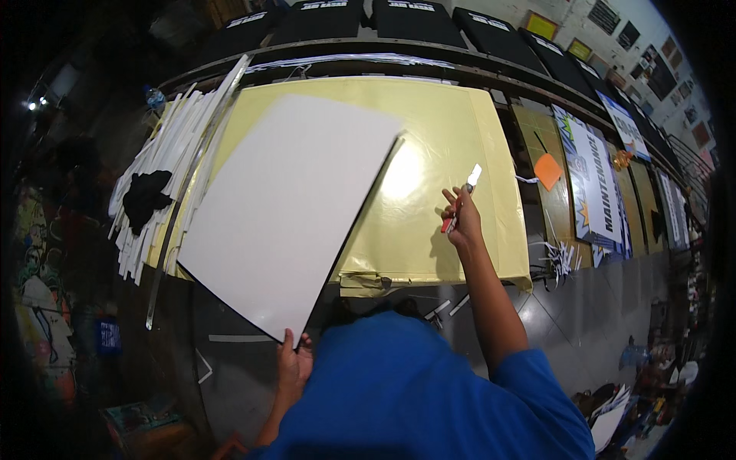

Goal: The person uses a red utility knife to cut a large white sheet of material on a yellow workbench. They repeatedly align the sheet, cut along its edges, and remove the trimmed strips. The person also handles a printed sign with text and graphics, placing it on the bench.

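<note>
Left of white board point(291, 199), bluish bottle point(155, 98)

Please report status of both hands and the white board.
Left hand: gripping near corner of large white rectangular board. Right hand: holding red-handled tool, away from board. Nothing lying on board.

A pale wall point(650, 23) rises beyond the far-right corner of the worktop point(452, 115). Tiled floor point(556, 310) shows past its near edge.
</note>
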A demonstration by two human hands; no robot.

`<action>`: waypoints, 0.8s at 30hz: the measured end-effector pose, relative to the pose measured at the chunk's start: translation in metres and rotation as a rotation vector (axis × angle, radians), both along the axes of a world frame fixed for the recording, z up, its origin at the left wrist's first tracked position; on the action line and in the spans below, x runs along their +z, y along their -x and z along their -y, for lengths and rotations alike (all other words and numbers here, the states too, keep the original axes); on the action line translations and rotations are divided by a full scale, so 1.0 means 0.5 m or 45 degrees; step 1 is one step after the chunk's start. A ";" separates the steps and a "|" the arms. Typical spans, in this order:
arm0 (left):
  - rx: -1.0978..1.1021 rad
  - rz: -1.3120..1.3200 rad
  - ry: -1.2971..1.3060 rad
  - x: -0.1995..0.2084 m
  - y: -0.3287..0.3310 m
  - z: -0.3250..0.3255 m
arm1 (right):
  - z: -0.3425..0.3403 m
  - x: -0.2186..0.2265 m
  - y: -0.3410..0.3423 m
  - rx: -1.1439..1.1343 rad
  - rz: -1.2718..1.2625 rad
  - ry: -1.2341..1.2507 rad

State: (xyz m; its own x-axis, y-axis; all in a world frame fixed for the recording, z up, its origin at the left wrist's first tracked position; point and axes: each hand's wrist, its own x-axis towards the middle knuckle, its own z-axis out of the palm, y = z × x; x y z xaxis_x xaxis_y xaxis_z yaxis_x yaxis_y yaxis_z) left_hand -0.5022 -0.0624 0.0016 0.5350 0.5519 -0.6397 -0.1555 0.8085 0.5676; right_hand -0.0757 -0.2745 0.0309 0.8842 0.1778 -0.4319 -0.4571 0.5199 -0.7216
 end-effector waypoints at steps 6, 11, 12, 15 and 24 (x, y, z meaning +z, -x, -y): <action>-0.546 0.327 -0.013 0.059 -0.156 0.117 | 0.087 0.011 0.046 0.135 0.083 0.193; -1.266 0.065 0.039 0.086 -0.251 0.154 | 0.179 0.018 0.066 0.211 0.140 0.331; -1.413 0.123 -0.128 0.091 -0.266 0.147 | 0.199 0.015 0.067 0.199 0.146 0.343; -1.767 0.208 -0.771 0.149 -0.350 0.094 | 0.248 0.013 0.081 0.142 0.148 0.416; -1.350 -0.865 -2.690 0.080 -0.760 -0.099 | 0.245 0.029 0.095 0.244 0.409 0.742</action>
State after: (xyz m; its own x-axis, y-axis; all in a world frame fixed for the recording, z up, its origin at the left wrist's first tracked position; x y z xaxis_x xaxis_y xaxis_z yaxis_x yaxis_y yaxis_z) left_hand -0.1222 -0.0129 0.0415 0.9778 0.2082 0.0228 0.2029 -0.9687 0.1428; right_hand -0.1232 -0.3971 0.0453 0.9604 0.1622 -0.2267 -0.2193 -0.0620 -0.9737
